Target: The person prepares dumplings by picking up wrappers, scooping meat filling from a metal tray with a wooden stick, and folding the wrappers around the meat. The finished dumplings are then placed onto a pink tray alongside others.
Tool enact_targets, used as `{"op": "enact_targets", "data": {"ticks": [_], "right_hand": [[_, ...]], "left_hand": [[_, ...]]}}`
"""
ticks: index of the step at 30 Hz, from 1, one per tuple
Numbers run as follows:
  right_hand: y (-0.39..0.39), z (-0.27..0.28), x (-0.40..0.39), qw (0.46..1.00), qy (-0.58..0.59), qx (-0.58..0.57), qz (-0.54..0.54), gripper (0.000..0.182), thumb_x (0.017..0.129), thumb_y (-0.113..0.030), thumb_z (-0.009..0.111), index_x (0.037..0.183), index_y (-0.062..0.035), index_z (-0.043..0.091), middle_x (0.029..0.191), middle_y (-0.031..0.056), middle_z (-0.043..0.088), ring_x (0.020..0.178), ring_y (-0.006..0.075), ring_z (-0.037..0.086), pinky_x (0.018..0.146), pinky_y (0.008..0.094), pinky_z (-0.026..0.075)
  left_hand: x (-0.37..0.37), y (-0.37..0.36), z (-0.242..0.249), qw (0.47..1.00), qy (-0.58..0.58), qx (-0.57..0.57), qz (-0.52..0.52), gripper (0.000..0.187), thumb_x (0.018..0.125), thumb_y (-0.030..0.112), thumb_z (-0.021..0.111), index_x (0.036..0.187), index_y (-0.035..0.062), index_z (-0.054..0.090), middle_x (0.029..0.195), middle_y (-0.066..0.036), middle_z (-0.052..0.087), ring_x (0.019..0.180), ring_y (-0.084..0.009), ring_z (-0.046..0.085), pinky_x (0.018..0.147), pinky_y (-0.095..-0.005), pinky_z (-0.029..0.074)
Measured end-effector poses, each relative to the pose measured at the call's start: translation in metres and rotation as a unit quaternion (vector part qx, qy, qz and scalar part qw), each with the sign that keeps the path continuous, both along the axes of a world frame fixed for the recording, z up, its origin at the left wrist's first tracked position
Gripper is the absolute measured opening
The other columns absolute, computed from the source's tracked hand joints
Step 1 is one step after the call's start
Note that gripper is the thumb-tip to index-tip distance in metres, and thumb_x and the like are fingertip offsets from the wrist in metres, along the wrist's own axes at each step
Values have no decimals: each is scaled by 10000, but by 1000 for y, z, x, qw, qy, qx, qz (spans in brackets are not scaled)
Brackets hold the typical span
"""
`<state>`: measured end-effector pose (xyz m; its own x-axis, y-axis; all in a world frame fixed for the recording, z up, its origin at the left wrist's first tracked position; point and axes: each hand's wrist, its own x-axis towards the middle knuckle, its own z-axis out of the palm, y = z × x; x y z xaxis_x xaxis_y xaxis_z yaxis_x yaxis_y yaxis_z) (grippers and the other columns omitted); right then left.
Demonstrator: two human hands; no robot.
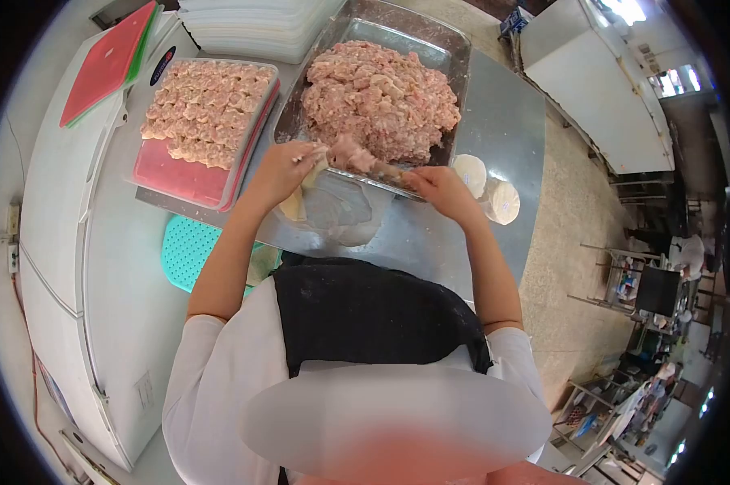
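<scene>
A large mound of pale pink minced filling (381, 97) fills much of a deep metal tray (454, 40). My right hand (442, 190) is closed around the handle of a spatula (389, 171) with a lump of filling on its blade, over the tray's near edge. Just left of that lump, my left hand (290, 170) holds a thin pale wrapper (304, 194) that hangs down from the fingers. Rows of filled dumplings (207, 105) sit on a red-based tray (183, 174) at the left. Two round stacks of wrappers (502, 202) lie right of the metal tray.
White stacked trays (251, 28) stand behind the dumplings. A turquoise perforated basket (188, 250) is below the table's left edge, beside a white freezer (126, 283). Red and green boards (110, 65) lie on the freezer. A translucent sheet or wet patch (344, 214) lies before me.
</scene>
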<state>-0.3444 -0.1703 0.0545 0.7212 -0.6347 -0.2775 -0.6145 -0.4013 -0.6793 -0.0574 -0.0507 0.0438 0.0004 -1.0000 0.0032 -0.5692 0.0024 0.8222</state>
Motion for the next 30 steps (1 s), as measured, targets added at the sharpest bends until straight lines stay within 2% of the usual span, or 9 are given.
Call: {"op": "enact_targets", "data": {"ticks": [2,5,6,8,12,17,24,27,30], "right_hand": [[1,-4,1,989,-105,50,-93,343,962,-300,530,849,-6,666,600,5,505,563,92,477,517,267,387],[9,18,8,956,-157,187,-165,324,967,-311,531,868,-35,667,578,-39,459,479,41,379,432,213,279],[13,20,11,956,-157,184,-168,324,967,-311,531,868,-35,667,578,-39,459,479,41,379,432,213,279],[25,21,19,911,-237,246,-230,285,964,-298,542,911,-41,653,558,-53,408,442,23,292,397,198,200],[41,13,36,892,-292,234,-255,276,962,-291,546,937,-35,647,557,-61,395,448,22,302,394,198,208],[48,15,48,875,-337,242,-248,274,964,-290,541,920,-39,644,553,-63,385,445,24,303,395,194,209],[50,12,30,861,-364,262,-240,269,956,-285,559,921,-35,651,552,-69,389,451,20,301,397,197,195],[48,15,26,859,-370,268,-233,283,963,-295,544,923,-37,651,553,-65,393,453,21,306,399,192,204],[46,15,24,857,-371,285,-215,297,968,-307,533,924,-38,652,557,-65,394,458,20,309,402,190,212]], "left_hand": [[9,5,-10,959,270,46,72,259,895,190,625,1035,-25,659,964,-102,674,878,-215,648,778,-292,509],[12,3,16,890,435,122,56,256,890,227,618,1003,6,678,920,-116,685,854,-229,650,769,-310,500],[12,-3,17,890,436,121,52,256,890,227,618,1003,6,678,920,-116,685,854,-229,650,769,-310,500],[16,-18,18,999,-36,7,-10,300,898,282,599,1068,42,657,932,-164,672,847,-258,646,762,-336,487],[15,-23,10,992,112,-57,11,328,904,324,583,1043,37,659,917,-190,658,833,-299,637,734,-357,476],[19,-29,29,985,-73,-44,-151,273,915,219,550,1020,-24,615,954,-193,642,870,-364,604,760,-367,474],[17,-45,16,945,-206,-203,-153,316,912,217,531,1099,-32,586,981,-205,633,903,-380,591,809,-391,482],[-1,-53,21,979,-146,-139,-44,329,912,241,546,1112,-14,603,985,-147,668,872,-283,640,810,-347,500],[-19,-69,8,988,130,-66,47,274,872,257,580,905,0,668,825,-139,675,765,-236,642,725,-349,497]]}}
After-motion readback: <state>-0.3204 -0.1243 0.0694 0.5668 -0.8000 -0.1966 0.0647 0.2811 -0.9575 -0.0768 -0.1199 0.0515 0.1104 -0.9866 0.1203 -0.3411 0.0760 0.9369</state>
